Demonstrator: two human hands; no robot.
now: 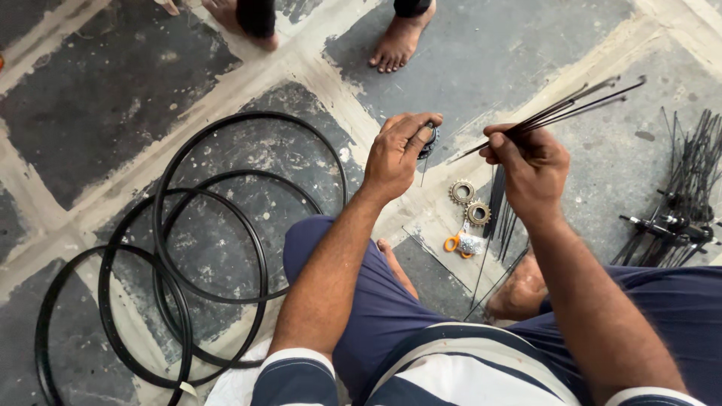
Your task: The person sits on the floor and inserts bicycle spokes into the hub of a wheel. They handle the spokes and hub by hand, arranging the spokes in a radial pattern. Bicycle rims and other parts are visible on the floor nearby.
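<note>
Floor (113, 90): grey stone slabs with pale joints, everything was sitting on it
Rims (218, 248): a loose overlapping pile of black wheel rims, way off to the left of the sprockets
Spare spokes (681, 195): a messy dark heap with some axles mixed in, well to the right of the sprockets
Someone else's feet (398, 41): bare, standing up beyond the sprockets, not the person's own
Right hand (530, 169): just above and right of the sprockets, grip was closed tight round a bundle of black spokes (571, 105) that fanned out up and to the right
Left hand (395, 154): up and left of the sprockets, grip was pinched on a small dark hub (429, 139), mostly hidden by the fingers
Sprockets (470, 203): two little toothed ones lying side by side on the floor, between the knees
Orange-handled tool (455, 242): just below the sprockets, beside a small shiny heap I couldn't make out
</note>
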